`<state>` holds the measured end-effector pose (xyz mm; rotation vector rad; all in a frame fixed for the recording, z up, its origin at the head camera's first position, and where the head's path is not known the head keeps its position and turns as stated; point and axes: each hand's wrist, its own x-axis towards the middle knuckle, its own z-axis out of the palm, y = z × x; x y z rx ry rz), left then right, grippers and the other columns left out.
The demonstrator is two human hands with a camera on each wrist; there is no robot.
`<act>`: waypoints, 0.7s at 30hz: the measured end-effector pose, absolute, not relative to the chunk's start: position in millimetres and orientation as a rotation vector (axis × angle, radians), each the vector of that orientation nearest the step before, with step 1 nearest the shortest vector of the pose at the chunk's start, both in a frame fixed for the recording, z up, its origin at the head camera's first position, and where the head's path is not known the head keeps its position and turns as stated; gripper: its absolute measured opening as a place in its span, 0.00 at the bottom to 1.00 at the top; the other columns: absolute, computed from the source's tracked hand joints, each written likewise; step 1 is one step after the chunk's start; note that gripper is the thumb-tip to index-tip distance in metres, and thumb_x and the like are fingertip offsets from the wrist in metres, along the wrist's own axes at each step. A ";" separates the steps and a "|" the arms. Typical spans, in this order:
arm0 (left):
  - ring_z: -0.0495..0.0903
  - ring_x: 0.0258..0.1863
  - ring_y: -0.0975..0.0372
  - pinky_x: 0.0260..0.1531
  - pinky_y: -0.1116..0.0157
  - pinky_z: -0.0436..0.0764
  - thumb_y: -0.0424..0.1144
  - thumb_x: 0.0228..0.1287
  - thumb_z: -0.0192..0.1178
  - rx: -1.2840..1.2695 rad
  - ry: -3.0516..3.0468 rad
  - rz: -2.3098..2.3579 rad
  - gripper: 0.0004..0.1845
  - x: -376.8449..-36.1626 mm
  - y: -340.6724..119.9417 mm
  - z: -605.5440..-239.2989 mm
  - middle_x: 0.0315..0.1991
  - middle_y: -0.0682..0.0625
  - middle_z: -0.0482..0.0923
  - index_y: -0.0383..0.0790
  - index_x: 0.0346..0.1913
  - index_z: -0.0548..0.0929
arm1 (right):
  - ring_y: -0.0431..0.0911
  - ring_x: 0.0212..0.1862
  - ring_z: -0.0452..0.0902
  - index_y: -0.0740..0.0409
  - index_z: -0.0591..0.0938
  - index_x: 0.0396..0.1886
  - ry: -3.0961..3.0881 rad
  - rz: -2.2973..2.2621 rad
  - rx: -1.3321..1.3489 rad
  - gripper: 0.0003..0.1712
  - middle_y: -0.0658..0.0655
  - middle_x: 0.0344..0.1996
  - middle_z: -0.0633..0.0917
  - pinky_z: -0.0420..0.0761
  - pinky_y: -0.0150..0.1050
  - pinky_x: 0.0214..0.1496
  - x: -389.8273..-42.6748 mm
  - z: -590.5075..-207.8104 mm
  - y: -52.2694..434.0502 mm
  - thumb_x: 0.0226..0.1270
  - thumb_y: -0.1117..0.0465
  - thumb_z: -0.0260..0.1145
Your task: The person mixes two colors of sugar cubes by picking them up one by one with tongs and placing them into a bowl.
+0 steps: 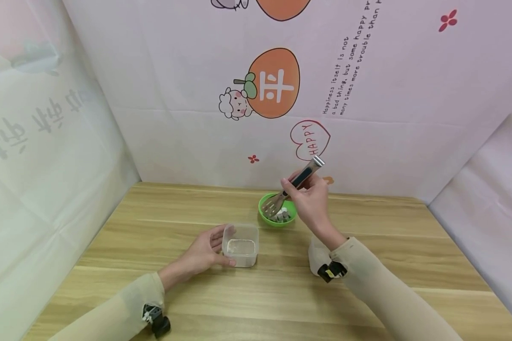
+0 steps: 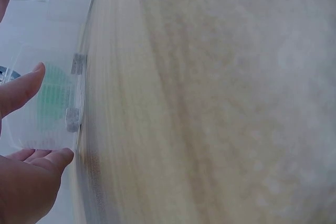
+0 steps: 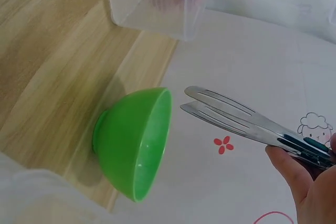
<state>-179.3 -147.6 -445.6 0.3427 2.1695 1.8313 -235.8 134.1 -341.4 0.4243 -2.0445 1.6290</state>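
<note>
A small clear plastic container [image 1: 240, 245] stands on the wooden table [image 1: 367, 293]; my left hand [image 1: 205, 253] grips its left side with thumb and fingers. In the left wrist view the container [image 2: 50, 98] shows between my thumb and fingers. My right hand [image 1: 309, 199] holds metal tongs [image 1: 290, 188] by the handle, tips nearly together, over a green bowl [image 1: 277, 210] with small grey and white pieces inside. In the right wrist view the tongs [image 3: 236, 119] hover beside the bowl [image 3: 136, 140], and nothing shows between their tips.
A second clear container [image 1: 320, 258] sits partly hidden behind my right forearm. Printed pink backdrop walls [image 1: 367, 118] close the table at the back and on both sides.
</note>
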 end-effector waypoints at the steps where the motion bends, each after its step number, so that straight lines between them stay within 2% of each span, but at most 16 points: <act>1: 0.63 0.76 0.39 0.74 0.52 0.68 0.25 0.48 0.81 0.340 2.168 1.833 0.57 -179.2 -147.7 -445.5 0.78 0.32 0.62 0.27 0.80 0.59 | 0.47 0.28 0.81 0.66 0.83 0.34 -2.044 1.620 0.438 0.08 0.59 0.28 0.85 0.86 0.32 0.26 -233.8 -340.3 133.8 0.69 0.67 0.74; 4: 0.63 0.76 0.38 0.74 0.52 0.68 0.24 0.48 0.81 0.355 2.167 1.833 0.57 -179.0 -147.9 -445.2 0.78 0.31 0.61 0.26 0.80 0.58 | 0.46 0.28 0.81 0.65 0.83 0.34 -2.036 1.623 0.473 0.07 0.59 0.28 0.85 0.87 0.34 0.27 -227.6 -336.8 132.2 0.69 0.69 0.74; 11: 0.63 0.76 0.39 0.74 0.52 0.68 0.24 0.48 0.81 0.335 2.169 1.831 0.56 -178.6 -147.7 -445.3 0.78 0.32 0.62 0.28 0.80 0.59 | 0.44 0.29 0.80 0.66 0.84 0.32 -1.993 1.632 0.545 0.06 0.58 0.28 0.86 0.81 0.32 0.29 -212.0 -329.5 127.9 0.66 0.71 0.75; 21: 0.64 0.76 0.40 0.75 0.52 0.67 0.25 0.48 0.81 0.351 2.172 1.831 0.56 -180.0 -147.6 -445.7 0.77 0.32 0.63 0.28 0.80 0.60 | 0.46 0.30 0.80 0.63 0.85 0.35 -2.035 1.615 0.655 0.06 0.55 0.30 0.86 0.78 0.31 0.29 -194.6 -324.9 114.5 0.67 0.69 0.76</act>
